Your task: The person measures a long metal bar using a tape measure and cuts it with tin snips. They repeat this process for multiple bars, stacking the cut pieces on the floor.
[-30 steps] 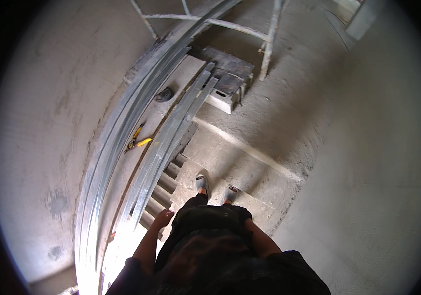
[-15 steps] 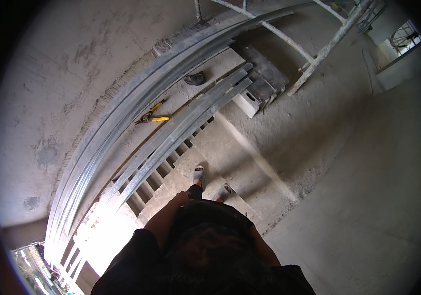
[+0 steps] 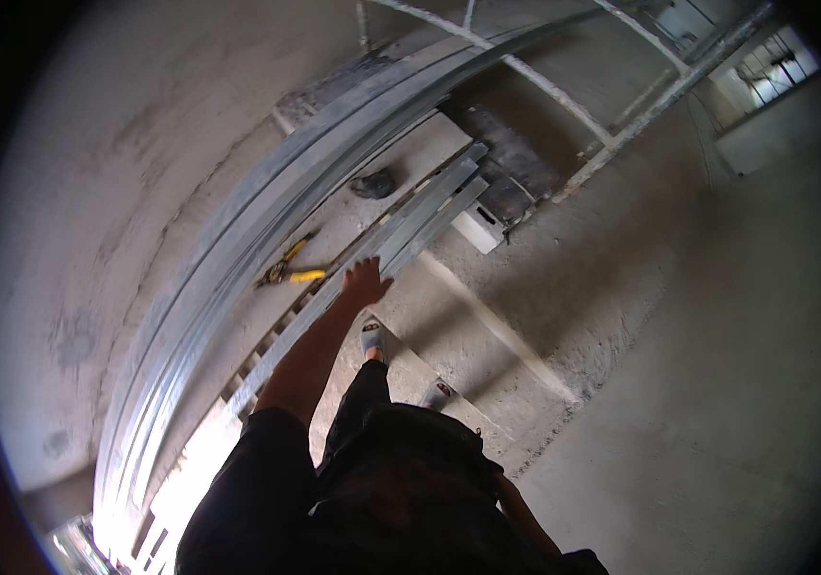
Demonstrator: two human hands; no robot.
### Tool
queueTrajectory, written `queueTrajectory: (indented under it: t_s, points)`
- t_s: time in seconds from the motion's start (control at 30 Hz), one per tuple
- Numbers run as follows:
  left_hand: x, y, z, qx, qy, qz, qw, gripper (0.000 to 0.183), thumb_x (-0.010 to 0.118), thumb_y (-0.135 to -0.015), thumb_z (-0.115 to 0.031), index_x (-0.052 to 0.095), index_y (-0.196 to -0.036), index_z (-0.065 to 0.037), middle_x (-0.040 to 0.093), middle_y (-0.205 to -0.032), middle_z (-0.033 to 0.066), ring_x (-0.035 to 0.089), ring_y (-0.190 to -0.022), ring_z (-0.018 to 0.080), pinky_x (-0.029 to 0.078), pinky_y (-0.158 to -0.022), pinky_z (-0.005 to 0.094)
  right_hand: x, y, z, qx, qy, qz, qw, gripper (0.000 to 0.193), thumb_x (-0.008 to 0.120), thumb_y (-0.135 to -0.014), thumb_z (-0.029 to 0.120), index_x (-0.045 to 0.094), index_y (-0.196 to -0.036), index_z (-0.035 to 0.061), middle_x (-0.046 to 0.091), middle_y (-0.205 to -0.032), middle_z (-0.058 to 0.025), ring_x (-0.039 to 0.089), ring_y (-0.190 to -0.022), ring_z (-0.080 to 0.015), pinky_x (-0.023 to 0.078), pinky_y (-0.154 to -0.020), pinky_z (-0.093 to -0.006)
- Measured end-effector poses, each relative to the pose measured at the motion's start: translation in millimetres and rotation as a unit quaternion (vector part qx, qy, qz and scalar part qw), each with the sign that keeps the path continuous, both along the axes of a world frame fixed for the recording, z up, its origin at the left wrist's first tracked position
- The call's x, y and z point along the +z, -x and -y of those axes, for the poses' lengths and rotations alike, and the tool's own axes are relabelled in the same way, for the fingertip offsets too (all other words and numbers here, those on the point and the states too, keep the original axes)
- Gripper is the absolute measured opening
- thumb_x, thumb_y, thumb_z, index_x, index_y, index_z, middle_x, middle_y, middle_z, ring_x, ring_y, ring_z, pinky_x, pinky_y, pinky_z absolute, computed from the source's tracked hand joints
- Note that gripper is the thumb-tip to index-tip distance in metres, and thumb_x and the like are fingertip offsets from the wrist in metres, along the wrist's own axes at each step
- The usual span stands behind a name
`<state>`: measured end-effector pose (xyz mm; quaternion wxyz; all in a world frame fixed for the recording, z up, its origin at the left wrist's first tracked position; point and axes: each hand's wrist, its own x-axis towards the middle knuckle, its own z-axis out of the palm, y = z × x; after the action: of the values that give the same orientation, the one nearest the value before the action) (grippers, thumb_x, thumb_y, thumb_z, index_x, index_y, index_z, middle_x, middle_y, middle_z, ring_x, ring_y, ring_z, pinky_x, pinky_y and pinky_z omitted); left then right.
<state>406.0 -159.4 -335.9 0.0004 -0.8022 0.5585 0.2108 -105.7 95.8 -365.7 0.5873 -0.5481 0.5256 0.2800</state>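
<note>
Left Hand Positioned Above Short Metal Channels

At the nearest position, the operator's dark clothing [image 3: 401, 479] occupied the lower edge of the view. The right forearm [image 3: 525, 517] was partly visible beside it; the right hand was out of view, so the state of its fingers could not be determined. Beyond the clothing, two grey open-toed sandals [image 3: 372, 337] stood on the rough concrete floor [image 3: 487, 335], the left one farther forward

The left arm was extended forward. The left hand [image 3: 364, 283] was positioned over the short metal channels [image 3: 439, 201], palm down, with its fingers extended and slightly spread, gripping nothing visible. Contact between hand and metal could not be confirmed. The short metal channels lay side by side, running diagonally from lower left to upper right

To the left of the hand, the snips [image 3: 307, 275] lay with yellow handles apart on a pale board [image 3: 420, 149]. A dark bundle [image 3: 373, 183] rested farther along the same board. Long metal strips [image 3: 248, 216] ran along its far side, next to the plaster wall [image 3: 133, 163]

Beyond the channel ends were a white slotted box [image 3: 479, 230] and a dark panel [image 3: 509, 187]. A stained metal frame [image 3: 585, 174] stood past them, with a barred window [image 3: 773, 69] farthest away
</note>
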Motion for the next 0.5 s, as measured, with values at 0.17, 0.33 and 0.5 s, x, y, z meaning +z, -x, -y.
queueTrajectory:
  t_s: [0.17, 0.33, 0.5]
  points:
    - [-13, -90, 141, 0.044, 0.077, 0.058, 0.994, 0.079, 0.064, -0.087, -0.055, 0.04, -0.14, -0.002, 0.049, -0.139, 0.0178, 0.047, -0.129, 0.0346, 0.038, -0.105, 0.0537, 60, -26, -17, 0.018, -0.023, -0.001, 1.0, 0.038, 0.056, -0.098, 0.026, 0.058, -0.131, 0.0072, 0.067, -0.121, -0.0083, 0.062, -0.112, -0.0243, 0.044, -0.104, -0.0384]
    - [-24, -83, 227, 0.03, 0.067, 0.081, 0.994, 0.085, 0.071, -0.082, -0.052, 0.037, -0.143, -0.004, 0.045, -0.143, 0.0151, 0.046, -0.131, 0.0323, 0.035, -0.107, 0.057, 112, -39, -77, -0.443, -0.008, 0.008, 0.896, 0.041, 0.055, -0.094, 0.01, 0.052, -0.135, 0.0052, 0.068, -0.114, -0.0142, 0.069, -0.093, -0.0254, 0.057, -0.082, -0.039]
    - [-68, -106, 234, 0.006, -0.003, 0.143, 0.99, 0.083, 0.078, -0.076, -0.044, 0.04, -0.139, -0.005, 0.05, -0.138, 0.0154, 0.05, -0.126, 0.0328, 0.039, -0.104, 0.0529, 151, -92, -26, -0.579, 0.07, -0.066, 0.809, 0.033, 0.056, -0.085, 0.005, 0.065, -0.117, 0.0051, 0.06, -0.076, -0.0017, 0.053, -0.057, -0.0105, 0.046, -0.051, -0.028]
